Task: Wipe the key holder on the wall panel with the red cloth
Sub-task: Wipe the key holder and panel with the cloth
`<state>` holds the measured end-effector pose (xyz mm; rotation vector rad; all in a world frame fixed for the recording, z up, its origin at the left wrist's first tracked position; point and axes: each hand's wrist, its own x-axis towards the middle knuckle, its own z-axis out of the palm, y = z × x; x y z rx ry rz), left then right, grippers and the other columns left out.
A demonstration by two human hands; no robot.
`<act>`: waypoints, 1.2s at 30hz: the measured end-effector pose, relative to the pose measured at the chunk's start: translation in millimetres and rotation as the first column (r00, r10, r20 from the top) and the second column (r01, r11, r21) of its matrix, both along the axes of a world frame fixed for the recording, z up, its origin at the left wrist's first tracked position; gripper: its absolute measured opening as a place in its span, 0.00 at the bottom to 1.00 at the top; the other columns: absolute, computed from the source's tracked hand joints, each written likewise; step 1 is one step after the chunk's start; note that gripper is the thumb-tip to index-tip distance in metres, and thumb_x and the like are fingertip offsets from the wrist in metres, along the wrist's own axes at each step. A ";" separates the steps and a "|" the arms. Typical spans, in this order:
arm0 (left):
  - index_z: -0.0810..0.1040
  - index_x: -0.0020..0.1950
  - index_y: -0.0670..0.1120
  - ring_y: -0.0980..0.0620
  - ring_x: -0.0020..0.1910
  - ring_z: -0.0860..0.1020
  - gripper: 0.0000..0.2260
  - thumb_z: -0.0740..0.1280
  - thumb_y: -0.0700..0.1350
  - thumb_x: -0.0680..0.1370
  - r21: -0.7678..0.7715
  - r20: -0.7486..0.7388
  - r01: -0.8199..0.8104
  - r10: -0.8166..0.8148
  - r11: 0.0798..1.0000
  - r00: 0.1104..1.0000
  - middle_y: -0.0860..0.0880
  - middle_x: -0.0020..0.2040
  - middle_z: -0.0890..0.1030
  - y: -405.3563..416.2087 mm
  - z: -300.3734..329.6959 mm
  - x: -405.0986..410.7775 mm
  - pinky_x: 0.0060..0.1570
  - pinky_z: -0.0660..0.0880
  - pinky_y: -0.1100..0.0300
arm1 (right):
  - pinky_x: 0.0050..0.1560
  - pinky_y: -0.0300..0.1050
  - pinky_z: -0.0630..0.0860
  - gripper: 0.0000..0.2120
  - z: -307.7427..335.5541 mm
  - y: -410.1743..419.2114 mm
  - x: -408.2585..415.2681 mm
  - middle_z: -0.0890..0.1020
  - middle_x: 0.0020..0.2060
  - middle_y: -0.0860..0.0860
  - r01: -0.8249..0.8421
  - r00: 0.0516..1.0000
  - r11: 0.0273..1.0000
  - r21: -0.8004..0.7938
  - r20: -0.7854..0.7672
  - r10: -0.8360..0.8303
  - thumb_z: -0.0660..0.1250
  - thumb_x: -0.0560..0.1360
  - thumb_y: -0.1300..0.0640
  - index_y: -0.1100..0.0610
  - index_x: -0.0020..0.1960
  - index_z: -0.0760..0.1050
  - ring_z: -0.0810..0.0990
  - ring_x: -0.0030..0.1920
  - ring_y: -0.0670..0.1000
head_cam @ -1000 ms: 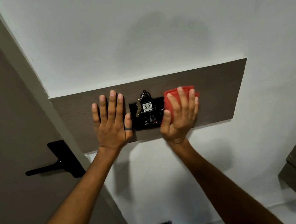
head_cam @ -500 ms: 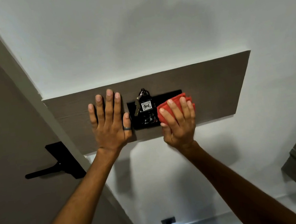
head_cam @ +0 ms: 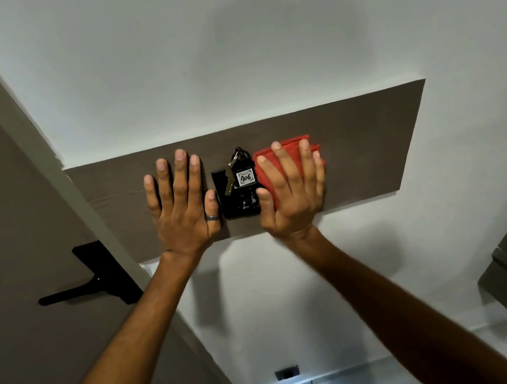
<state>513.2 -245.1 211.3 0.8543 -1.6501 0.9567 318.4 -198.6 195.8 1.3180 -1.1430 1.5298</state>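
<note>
The right hand (head_cam: 291, 194) lay flat against the wall panel (head_cam: 366, 148), fingers spread wide, its grip pressing the folded red cloth (head_cam: 266, 167) onto the wood. The cloth showed above the fingertips and at both sides of the hand, and its inner edge touched the black key holder (head_cam: 241, 205), which sat just beside the thumb. A bunch of keys (head_cam: 232, 175) hung on the holder with a tag (head_cam: 246, 177) marked 406, right next to the index finger. On the far side of the holder, the left hand (head_cam: 181, 205) was open too, palm flat on the panel, fingers fanned, nothing under it; a dark ring (head_cam: 212, 217) sat on its thumb, and that thumb came just beside the holder's edge. So the holder stood between the two hands, its right part hidden under cloth and palm. Well away from the left hand, a black door handle (head_cam: 78, 291) stuck out from the brown door (head_cam: 4, 218). Low on the white wall (head_cam: 231, 53), between the forearms, a small dark socket (head_cam: 287, 373) showed.
</note>
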 end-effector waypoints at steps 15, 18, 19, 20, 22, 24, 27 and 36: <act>0.56 0.83 0.45 0.45 0.83 0.48 0.27 0.53 0.51 0.85 -0.004 -0.015 0.008 -0.008 1.000 1.000 0.49 0.84 0.50 -2.7 1.0 -0.9 0.82 0.46 0.45 | 0.79 0.63 0.67 0.18 -3.1 5.0 2.4 0.80 0.71 0.55 0.088 0.996 0.995 0.042 -0.029 -0.087 0.62 0.85 0.49 0.52 0.71 0.78 0.71 0.77 0.63; 0.57 0.82 0.44 0.45 0.83 0.48 0.27 0.54 0.51 0.84 -0.015 0.000 -0.005 0.005 1.000 1.000 0.49 0.84 0.49 -1.0 3.0 2.6 0.82 0.46 0.46 | 0.68 0.65 0.78 0.17 -13.9 18.6 -29.0 0.81 0.68 0.56 0.091 0.964 0.996 0.025 -0.255 -0.082 0.67 0.82 0.55 0.55 0.70 0.78 0.75 0.72 0.63; 0.57 0.82 0.45 0.46 0.83 0.48 0.27 0.54 0.50 0.84 -0.016 0.018 -0.003 0.003 1.000 1.000 0.49 0.84 0.49 -0.3 4.5 5.2 0.82 0.46 0.46 | 0.65 0.64 0.80 0.18 -18.4 23.6 -36.0 0.82 0.68 0.57 0.098 0.961 0.994 0.040 -0.264 -0.084 0.68 0.81 0.57 0.56 0.70 0.77 0.76 0.72 0.63; 0.57 0.82 0.45 0.46 0.83 0.48 0.27 0.54 0.50 0.84 -0.018 0.034 -0.007 0.008 1.000 0.999 0.49 0.84 0.49 -0.4 6.6 7.5 0.82 0.47 0.46 | 0.64 0.62 0.81 0.18 -22.3 28.5 -39.2 0.82 0.67 0.57 0.097 0.973 0.993 0.070 -0.215 -0.081 0.69 0.81 0.59 0.57 0.70 0.77 0.76 0.72 0.62; 0.57 0.83 0.45 0.46 0.83 0.48 0.27 0.54 0.50 0.84 -0.019 0.069 -0.015 0.016 1.000 0.997 0.50 0.84 0.49 0.3 12.8 17.0 0.81 0.47 0.46 | 0.68 0.61 0.78 0.16 -26.1 37.6 -33.1 0.81 0.68 0.59 0.015 1.000 0.996 0.088 0.025 -0.018 0.66 0.84 0.59 0.61 0.71 0.76 0.75 0.74 0.62; 0.57 0.83 0.46 0.46 0.83 0.48 0.27 0.55 0.50 0.84 -0.019 0.082 -0.018 0.019 1.000 0.996 0.50 0.84 0.49 -1.8 16.5 24.9 0.81 0.47 0.45 | 0.75 0.63 0.73 0.17 -23.4 40.0 -13.5 0.78 0.71 0.60 -0.076 0.984 0.997 0.004 0.162 0.074 0.62 0.86 0.57 0.61 0.73 0.73 0.71 0.78 0.63; 0.56 0.83 0.46 0.45 0.83 0.48 0.27 0.55 0.51 0.85 -0.014 0.098 0.006 -0.004 1.000 0.995 0.49 0.84 0.50 -4.7 17.5 29.7 0.81 0.48 0.45 | 0.78 0.67 0.67 0.20 -25.0 27.5 29.4 0.73 0.75 0.57 -0.065 0.989 0.998 -0.026 -0.138 0.061 0.61 0.86 0.51 0.55 0.75 0.70 0.65 0.81 0.62; 0.57 0.82 0.46 0.47 0.83 0.47 0.27 0.56 0.51 0.84 -0.009 0.080 0.032 -0.032 0.999 0.996 0.46 0.80 0.60 -4.1 17.0 31.8 0.81 0.48 0.45 | 0.81 0.60 0.61 0.18 -42.4 -15.0 77.1 0.74 0.71 0.55 0.130 0.991 0.987 -0.093 -0.005 -0.131 0.58 0.85 0.45 0.52 0.70 0.74 0.62 0.81 0.60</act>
